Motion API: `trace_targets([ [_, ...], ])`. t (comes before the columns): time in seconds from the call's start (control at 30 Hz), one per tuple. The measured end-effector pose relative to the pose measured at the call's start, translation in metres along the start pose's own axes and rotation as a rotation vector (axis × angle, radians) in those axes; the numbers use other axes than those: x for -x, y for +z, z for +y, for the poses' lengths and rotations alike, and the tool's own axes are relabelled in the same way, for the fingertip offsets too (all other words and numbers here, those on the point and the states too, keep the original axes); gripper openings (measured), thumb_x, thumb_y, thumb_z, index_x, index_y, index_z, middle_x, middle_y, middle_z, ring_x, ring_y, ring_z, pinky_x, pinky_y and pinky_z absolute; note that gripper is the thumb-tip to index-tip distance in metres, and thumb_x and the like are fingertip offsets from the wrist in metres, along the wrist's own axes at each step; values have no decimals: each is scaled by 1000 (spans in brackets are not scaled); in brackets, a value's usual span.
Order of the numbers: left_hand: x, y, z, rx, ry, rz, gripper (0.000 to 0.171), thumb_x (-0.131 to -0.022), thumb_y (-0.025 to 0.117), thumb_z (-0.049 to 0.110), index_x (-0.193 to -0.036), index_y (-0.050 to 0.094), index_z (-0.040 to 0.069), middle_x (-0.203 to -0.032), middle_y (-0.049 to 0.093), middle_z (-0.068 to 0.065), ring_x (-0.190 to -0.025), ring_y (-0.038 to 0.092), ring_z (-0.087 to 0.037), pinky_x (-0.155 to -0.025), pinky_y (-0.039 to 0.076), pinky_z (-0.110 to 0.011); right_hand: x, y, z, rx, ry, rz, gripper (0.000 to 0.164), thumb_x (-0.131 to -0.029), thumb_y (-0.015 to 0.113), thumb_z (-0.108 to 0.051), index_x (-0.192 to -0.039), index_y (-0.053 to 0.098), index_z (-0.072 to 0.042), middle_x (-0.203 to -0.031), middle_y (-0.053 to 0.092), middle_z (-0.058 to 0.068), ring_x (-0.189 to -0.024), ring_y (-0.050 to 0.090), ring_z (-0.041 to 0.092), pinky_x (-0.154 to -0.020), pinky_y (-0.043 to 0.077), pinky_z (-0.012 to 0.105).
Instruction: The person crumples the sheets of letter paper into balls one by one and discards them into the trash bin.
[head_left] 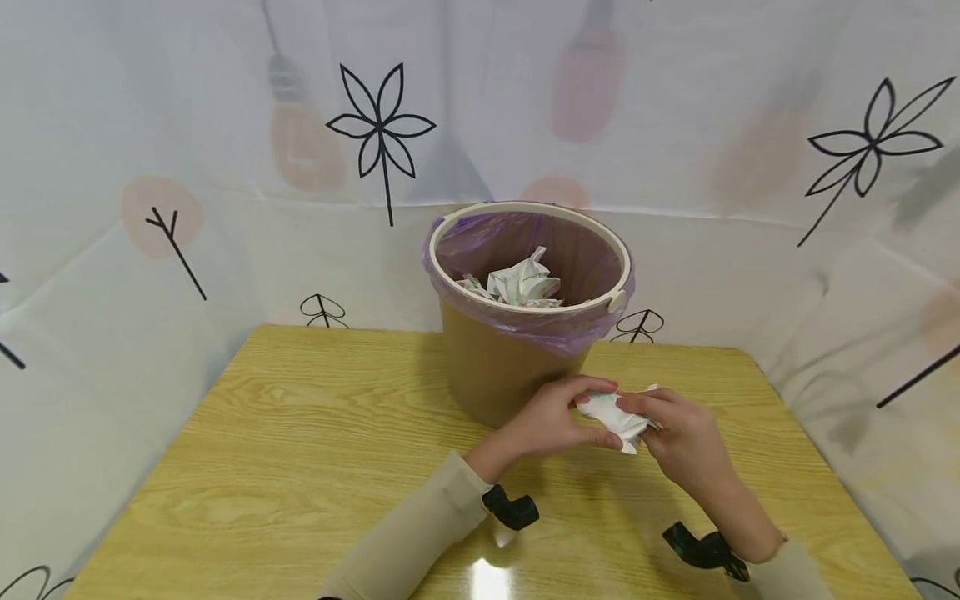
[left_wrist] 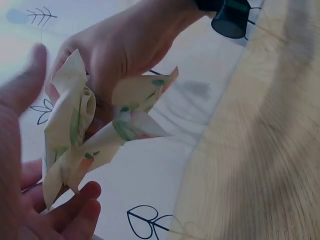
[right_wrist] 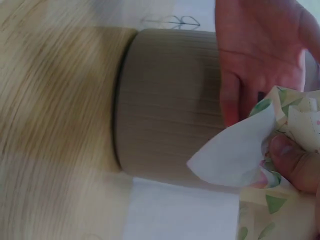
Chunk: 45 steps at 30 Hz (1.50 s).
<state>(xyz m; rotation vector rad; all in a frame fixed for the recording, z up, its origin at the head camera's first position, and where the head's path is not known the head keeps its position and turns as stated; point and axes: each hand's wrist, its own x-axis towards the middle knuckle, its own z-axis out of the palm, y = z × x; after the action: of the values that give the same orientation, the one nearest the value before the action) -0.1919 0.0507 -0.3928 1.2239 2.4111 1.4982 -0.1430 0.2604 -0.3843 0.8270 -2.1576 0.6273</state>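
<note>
A crumpled piece of printed paper is between my two hands, just in front of the bin at its right. My right hand grips it with thumb and fingers. My left hand is at the paper's left side, thumb and fingers spread apart, fingertips right at its edge. In the left wrist view the paper shows green leaf prints and folded, pointed corners. The right wrist view shows the right thumb pressing on the paper, with the left palm open behind it.
A brown bin with a cream rim and purple liner stands at the back of the wooden table. Crumpled papers lie inside it. A patterned white cloth hangs behind and at both sides. Both wrists wear black mounts.
</note>
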Motion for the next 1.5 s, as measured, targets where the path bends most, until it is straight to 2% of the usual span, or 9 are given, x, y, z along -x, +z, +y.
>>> trace_targets([
  [0.13, -1, 1, 3, -18, -5, 10, 68, -76, 89, 33, -134, 61, 10, -131, 62, 4, -110, 54, 0, -91, 43, -14, 1, 2, 0, 9, -7, 25, 39, -103, 54, -38, -89, 78, -11, -84, 73, 6, -71, 69, 24, -61, 54, 25],
  [0.3, -2, 2, 6, 1, -9, 27, 64, -73, 91, 29, -128, 65, 9, -126, 64, 4, -107, 54, 1, -88, 44, -14, 2, 4, -3, -2, 29, 42, 4, -83, 80, -7, -86, 77, -8, -82, 73, 8, -69, 70, 26, -63, 54, 19],
  [0.4, -2, 4, 7, 2, -28, 49, 63, -72, 92, 28, -126, 67, 9, -124, 64, 5, -105, 54, 1, -87, 44, -15, 2, 6, -5, -1, 60, 51, 24, -69, 80, 10, -86, 77, -6, -80, 73, 9, -68, 70, 26, -64, 53, 16],
  [0.6, -1, 10, 11, -91, -66, 142, 56, -71, 92, 32, -120, 70, 14, -115, 64, 12, -94, 53, 2, -78, 44, -13, 1, 9, -8, 12, 117, 86, 28, -64, 80, 12, -87, 79, -4, -78, 74, 8, -63, 68, 20, -60, 51, 13],
  [0.73, -1, 8, 13, -125, -86, 180, 52, -71, 92, 34, -115, 71, 17, -109, 65, 14, -89, 54, 1, -72, 44, -14, -3, 8, -8, -28, 118, 88, 34, -63, 78, 18, -90, 79, -3, -79, 74, 10, -53, 53, 4, -52, 42, 12],
  [0.87, -2, 2, 14, -121, -120, 185, 52, -70, 93, 34, -114, 71, 18, -105, 66, 15, -86, 55, 0, -70, 45, -15, -6, 4, -7, -142, 129, 13, 40, -67, 77, 21, -99, 77, -2, -90, 75, 10, -58, 47, -3, -51, 38, 11],
  [1.0, -2, 0, 13, -113, -143, 175, 52, -68, 93, 34, -113, 72, 18, -102, 66, 15, -84, 55, 0, -70, 45, -15, -2, -3, -6, -358, 187, -106, 45, -75, 72, 23, -114, 72, 1, -112, 72, 9, -90, 63, -2, -64, 51, 12],
  [1.17, 1, 2, 13, -99, -126, 182, 49, -68, 94, 29, -110, 73, 16, -101, 67, 13, -84, 56, 1, -70, 45, -14, 1, -13, -5, -616, 276, -212, 44, -86, 61, 22, -128, 61, 9, -130, 64, 8, -113, 61, 6, -79, 55, 22],
  [1.5, 4, 5, 8, -276, -9, 219, 38, -68, 94, 33, -94, 71, 17, -89, 64, 12, -77, 52, 4, -66, 40, -7, -2, -23, -17, -367, 445, -287, 35, -88, 75, -2, -122, 69, -3, -129, 63, 16, -116, 52, -7, -74, 55, 21],
])
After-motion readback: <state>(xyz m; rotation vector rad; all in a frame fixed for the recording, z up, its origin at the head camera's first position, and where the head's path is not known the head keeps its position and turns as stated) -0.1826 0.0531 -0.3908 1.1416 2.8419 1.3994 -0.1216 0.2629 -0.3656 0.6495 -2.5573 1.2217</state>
